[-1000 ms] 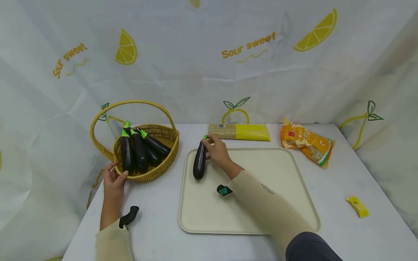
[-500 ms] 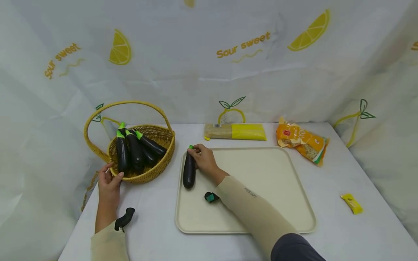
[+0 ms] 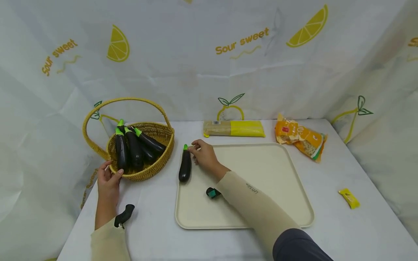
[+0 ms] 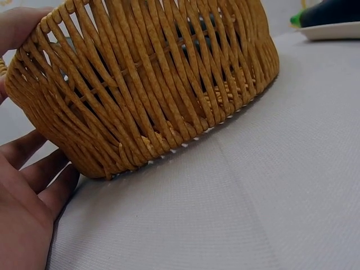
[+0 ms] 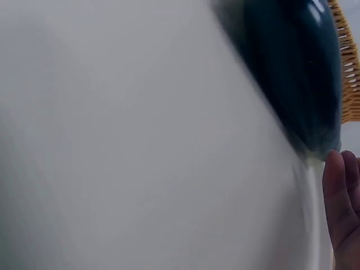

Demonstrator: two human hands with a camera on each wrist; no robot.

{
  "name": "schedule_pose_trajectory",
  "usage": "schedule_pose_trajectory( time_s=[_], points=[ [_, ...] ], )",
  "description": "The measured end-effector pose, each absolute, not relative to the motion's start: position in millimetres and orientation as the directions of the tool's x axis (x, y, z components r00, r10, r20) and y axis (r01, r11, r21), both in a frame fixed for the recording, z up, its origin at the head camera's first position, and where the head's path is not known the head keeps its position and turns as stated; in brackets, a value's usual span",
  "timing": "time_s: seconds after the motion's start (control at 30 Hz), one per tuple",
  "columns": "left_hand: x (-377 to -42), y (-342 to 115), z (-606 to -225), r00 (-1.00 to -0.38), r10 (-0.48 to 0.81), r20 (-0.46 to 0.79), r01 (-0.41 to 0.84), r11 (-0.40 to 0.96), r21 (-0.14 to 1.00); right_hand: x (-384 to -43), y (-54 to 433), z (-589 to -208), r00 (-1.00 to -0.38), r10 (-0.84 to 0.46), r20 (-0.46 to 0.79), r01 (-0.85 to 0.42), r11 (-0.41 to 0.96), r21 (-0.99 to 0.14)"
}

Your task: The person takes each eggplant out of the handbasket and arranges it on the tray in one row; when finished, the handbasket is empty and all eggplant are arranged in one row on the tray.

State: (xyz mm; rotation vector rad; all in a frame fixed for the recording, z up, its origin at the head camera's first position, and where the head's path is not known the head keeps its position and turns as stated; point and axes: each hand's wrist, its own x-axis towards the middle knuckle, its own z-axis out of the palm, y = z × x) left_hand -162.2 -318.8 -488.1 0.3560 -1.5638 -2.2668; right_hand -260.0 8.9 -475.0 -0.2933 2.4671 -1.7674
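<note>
A wicker basket (image 3: pixel 151 174) with a tall arched handle holds several dark eggplants (image 3: pixel 134 148) with green stems. My left hand (image 3: pixel 109 183) grips its near left rim. In the left wrist view the thumb is up at the rim and the other fingers (image 4: pixel 48 171) lie low against the woven side. One eggplant (image 3: pixel 185 166) lies along the left edge of the beige tray (image 3: pixel 254 181), stem pointing away. My right hand (image 3: pixel 205 156) is just right of its stem, fingertips close by. In the right wrist view the extended fingers (image 5: pixel 337 197) are beside the eggplant's end.
Behind the tray lies a long yellow-and-tan packet (image 3: pixel 233 128). An orange food bag (image 3: pixel 300 137) is at the back right, and a small yellow packet (image 3: pixel 349 198) at the right. A printed white sheet (image 3: pixel 183 79) hangs behind the table.
My right hand has moved left and set the eggplant down at the tray's left edge, and its fingers have loosened from it. My left hand stays on the basket.
</note>
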Motion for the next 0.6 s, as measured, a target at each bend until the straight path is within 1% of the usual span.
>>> schedule_pose_trajectory(
  time_s=[0.13,0.37,0.47,0.6],
  points=[
    [-162.4,-318.1,-488.5,-0.901,-0.434,0.011,0.167,-0.324,0.931,-264.2,2.4,-461.7,-0.956,-0.271,0.115,-0.218,0.39,-0.894],
    [-164.9,-313.4,-491.6,-0.897,-0.441,0.023,0.186,-0.332,0.925,-279.5,-29.1,-427.3,-0.878,-0.44,0.189,-0.41,0.488,-0.771],
    [-164.0,-313.3,-491.2,-0.899,-0.438,0.018,0.177,-0.325,0.929,-288.4,-51.2,-417.4,-0.845,-0.495,0.2,-0.469,0.508,-0.723],
    [-162.7,-317.7,-489.2,-0.898,-0.438,0.033,0.18,-0.299,0.937,-295.4,-84.6,-411.4,-0.825,-0.542,0.163,-0.495,0.551,-0.671]
  ],
)
